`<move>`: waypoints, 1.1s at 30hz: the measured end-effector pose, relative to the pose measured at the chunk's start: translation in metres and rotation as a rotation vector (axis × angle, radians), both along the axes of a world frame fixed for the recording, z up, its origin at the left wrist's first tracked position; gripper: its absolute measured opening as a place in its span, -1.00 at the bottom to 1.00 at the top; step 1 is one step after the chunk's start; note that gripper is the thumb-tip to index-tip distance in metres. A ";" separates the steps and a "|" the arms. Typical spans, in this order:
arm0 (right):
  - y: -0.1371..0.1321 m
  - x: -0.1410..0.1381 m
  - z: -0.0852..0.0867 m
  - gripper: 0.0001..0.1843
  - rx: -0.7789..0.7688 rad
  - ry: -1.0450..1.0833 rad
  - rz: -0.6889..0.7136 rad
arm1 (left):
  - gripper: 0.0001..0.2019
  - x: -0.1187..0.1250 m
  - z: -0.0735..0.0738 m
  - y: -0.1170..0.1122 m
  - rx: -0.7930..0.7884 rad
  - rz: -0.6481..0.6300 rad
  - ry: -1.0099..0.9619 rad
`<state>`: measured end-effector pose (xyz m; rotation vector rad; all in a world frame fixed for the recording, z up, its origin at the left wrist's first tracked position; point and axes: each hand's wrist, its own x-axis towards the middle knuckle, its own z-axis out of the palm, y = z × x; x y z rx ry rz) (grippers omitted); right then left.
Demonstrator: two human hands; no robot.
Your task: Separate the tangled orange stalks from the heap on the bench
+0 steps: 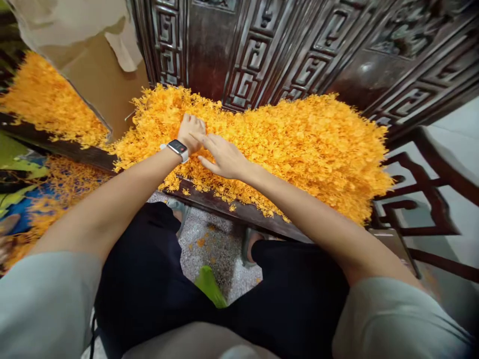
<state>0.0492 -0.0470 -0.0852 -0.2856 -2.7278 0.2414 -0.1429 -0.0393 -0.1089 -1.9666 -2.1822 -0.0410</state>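
While the left hand point(191, 130) clenched into the flower heap point(299, 144), the right hand point(223, 157) lay open alongside; gentle gathering, clear of the bench point(224, 207) edge, seemed advisable.

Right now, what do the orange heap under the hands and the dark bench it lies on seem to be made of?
The orange heap looks like small loose blossoms, matte and feathery at the edges; whether they are real or artificial is not clear. The bench looks like dark hardwood with a glossy varnish: its carved fretwork panels catch the light.
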 end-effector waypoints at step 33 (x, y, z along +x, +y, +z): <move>0.081 -0.019 -0.028 -0.63 -0.079 -0.100 -0.485 | -0.42 0.003 0.012 -0.022 0.081 -0.102 -0.062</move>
